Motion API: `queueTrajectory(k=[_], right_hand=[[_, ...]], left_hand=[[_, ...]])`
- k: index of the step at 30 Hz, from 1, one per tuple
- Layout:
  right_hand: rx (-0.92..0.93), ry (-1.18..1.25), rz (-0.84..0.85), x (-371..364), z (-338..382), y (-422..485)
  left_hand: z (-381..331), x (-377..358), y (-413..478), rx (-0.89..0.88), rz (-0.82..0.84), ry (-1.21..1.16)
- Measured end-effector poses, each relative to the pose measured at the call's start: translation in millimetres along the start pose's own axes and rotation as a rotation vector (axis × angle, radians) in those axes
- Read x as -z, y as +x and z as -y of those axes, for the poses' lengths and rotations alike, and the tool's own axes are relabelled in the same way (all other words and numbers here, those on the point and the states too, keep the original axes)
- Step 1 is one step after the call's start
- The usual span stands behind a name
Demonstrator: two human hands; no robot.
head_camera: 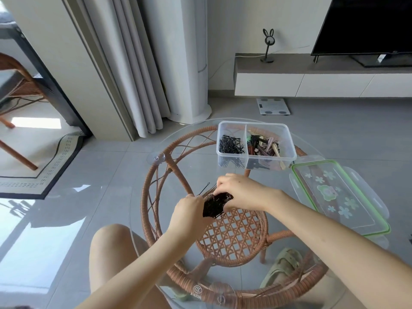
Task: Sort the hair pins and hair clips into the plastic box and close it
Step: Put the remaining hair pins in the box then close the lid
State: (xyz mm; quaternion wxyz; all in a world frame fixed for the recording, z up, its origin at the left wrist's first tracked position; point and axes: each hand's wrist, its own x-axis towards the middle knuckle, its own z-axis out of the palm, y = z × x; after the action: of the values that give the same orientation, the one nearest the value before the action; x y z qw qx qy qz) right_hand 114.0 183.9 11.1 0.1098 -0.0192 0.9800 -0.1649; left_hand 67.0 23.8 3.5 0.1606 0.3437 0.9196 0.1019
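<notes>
Both hands gather bobby-pin bundle [215,207] on glass tabletop [275,175], well short of plastic box [254,125]. Left hand [189,210] fingers curl onto bundle's left end; right hand [240,192] fingers clamp over its right side. To do well: align pins parallel, squeeze from both sides, lift as one mass, and release low into left compartment onto the pins there. Right compartment holds hair clips [265,144]. Stray pin [204,188] lies just beyond bundle; sweep it in first. Lid [341,197] lies off, right of box.

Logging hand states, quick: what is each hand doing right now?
Left hand: holds one end of the bundle of black hair pins.
Right hand: holds the same bundle from above.
</notes>
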Motion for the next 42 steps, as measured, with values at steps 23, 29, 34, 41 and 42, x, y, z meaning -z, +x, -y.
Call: queueTrajectory(k=[23,29,34,41,42], right_hand=[[-0.326,0.434,-0.485,60.0,-18.8,-22.8],[-0.716,0.593,-0.657,86.2,-32.6,34.8],[-0.799,0.340,-0.481,77.6,-38.0,76.5],[-0.702,0.252,-0.427,79.0,-43.4,76.1],[-0.695,0.248,-0.463,80.5,-44.0,68.4]], left_hand=[[14.9,54.0,11.8,-0.034,-0.059,-0.272],[13.6,63.5,15.1,-0.034,-0.089,-0.327],[16.3,67.7,19.0,-0.007,-0.100,-0.375],[5.2,80.6,38.1,-0.008,-0.112,-0.437],[0.0,84.5,43.1,-0.012,-0.118,-0.446]])
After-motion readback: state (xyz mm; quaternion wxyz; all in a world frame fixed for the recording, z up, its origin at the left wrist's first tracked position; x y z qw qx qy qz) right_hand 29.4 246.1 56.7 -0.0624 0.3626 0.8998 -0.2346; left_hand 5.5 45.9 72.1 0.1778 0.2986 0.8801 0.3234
